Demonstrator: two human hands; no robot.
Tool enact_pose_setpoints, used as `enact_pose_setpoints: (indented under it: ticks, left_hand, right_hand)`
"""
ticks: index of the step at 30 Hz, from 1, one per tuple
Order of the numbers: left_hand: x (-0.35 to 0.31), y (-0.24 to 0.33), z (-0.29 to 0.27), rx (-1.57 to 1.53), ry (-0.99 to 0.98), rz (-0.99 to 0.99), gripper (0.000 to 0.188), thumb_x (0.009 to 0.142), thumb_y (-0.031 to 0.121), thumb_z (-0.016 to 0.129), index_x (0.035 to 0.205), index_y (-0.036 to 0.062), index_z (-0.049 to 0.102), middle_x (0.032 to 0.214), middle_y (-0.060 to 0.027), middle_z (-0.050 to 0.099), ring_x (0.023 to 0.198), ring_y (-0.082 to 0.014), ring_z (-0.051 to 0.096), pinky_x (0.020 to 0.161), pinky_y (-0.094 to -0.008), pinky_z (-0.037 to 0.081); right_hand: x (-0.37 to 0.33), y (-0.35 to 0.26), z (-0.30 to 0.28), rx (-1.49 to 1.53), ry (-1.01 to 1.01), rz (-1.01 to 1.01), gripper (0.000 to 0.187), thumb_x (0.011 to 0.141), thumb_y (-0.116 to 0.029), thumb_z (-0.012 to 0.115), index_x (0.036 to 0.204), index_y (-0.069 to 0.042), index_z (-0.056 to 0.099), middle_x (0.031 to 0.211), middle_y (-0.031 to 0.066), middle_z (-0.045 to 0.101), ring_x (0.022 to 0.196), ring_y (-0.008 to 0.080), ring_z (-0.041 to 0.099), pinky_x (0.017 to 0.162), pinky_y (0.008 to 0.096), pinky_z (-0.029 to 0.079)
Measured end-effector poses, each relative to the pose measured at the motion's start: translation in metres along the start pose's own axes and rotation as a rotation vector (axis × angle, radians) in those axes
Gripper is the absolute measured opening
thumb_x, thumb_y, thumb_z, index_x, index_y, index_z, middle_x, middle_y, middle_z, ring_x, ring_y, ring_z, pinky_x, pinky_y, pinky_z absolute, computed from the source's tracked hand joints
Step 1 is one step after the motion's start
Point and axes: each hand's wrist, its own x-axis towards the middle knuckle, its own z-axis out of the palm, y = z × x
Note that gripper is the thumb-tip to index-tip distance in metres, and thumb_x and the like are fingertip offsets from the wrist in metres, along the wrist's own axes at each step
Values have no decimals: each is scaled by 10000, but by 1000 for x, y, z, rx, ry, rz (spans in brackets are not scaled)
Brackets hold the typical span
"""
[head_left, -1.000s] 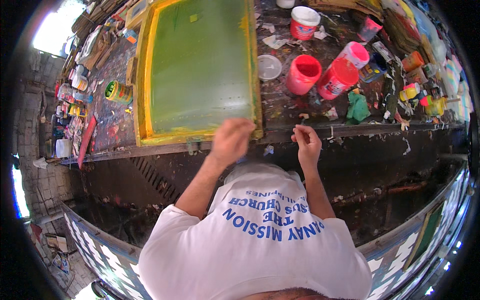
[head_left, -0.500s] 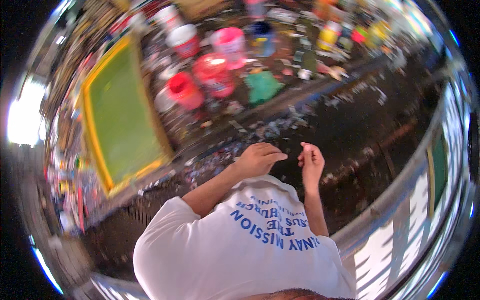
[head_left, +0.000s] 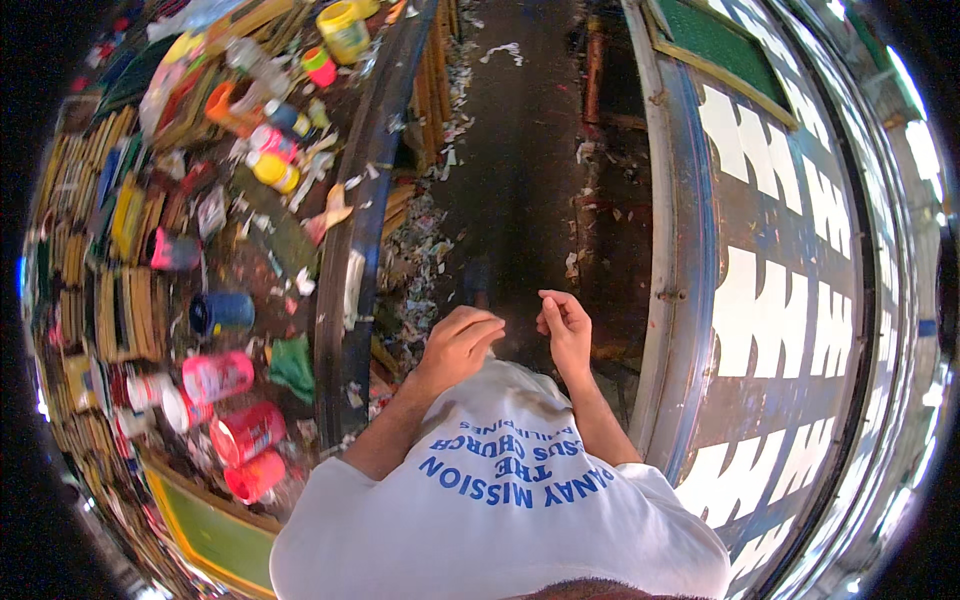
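Observation:
My left hand (head_left: 462, 345) is held in front of my white shirt, over the aisle floor. Its fingers are bent and pressed together, and the back of the hand hides whatever they hold, if anything. A short gap away, at the same height, my right hand (head_left: 567, 333) is closed with its fingers curled in and the thumb against them; nothing shows in it. Neither hand touches the tables. Nearest to the left hand is a green cloth (head_left: 292, 369) on the cluttered table to my left.
Red and pink tubs (head_left: 247, 433), a dark blue container (head_left: 221, 314) and a yellow bottle (head_left: 274, 172) crowd the left table. A green yellow-edged screen frame (head_left: 215, 535) leans nearby. Scraps litter the aisle floor (head_left: 510, 170). White pieces (head_left: 765, 310) lie along the right table, with another framed screen (head_left: 722, 50).
My view has swung to the right, so the tubs and the screen frame now lie at lower left and the aisle runs straight ahead. Both hands keep nearly the same pose.

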Motion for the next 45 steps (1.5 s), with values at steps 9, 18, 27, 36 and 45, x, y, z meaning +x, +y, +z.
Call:
enact_pose_setpoints:
  ticks: [9,18,27,36,45]
  left_hand:
    - [172,-114,22,-143,-137,-13,216,853,-62,780,1040,46,764,971,-104,753,859,-320,739,741,-403,604]
    - [351,-227,-11,-135,-63,-202,273,1072,270,701,1070,7,777,764,-101,725,624,-179,686,606,-313,531]
    - [489,-279,46,-186,-261,-80,168,1027,166,742,989,3,753,839,-126,711,722,-247,680,659,-336,528]
    - [680,-312,115,-161,-496,73,148,960,7,743,1107,10,741,1040,-163,744,900,-355,738,767,-392,595]
    - [831,-358,162,-159,-574,90,148,966,-9,736,1113,8,744,1092,-154,733,929,-334,730,771,-367,596]
  right_hand:
    - [177,-37,11,-143,104,-169,157,1072,-79,689,1209,-21,738,989,2,709,863,73,638,781,235,524]
    - [339,-121,22,-20,150,-196,194,1082,-139,693,1220,-12,743,1006,16,741,893,75,659,818,253,553]
    - [463,-162,-15,-46,308,-204,207,1086,-149,683,1227,-9,738,995,21,752,919,93,684,857,260,561]
    - [639,-239,-81,-170,505,-372,195,1017,-70,751,1210,-42,743,971,-14,702,870,77,620,808,253,507]
    - [732,-283,-149,-254,723,-237,167,1008,-154,768,1097,-13,777,941,63,750,825,131,659,778,300,538]
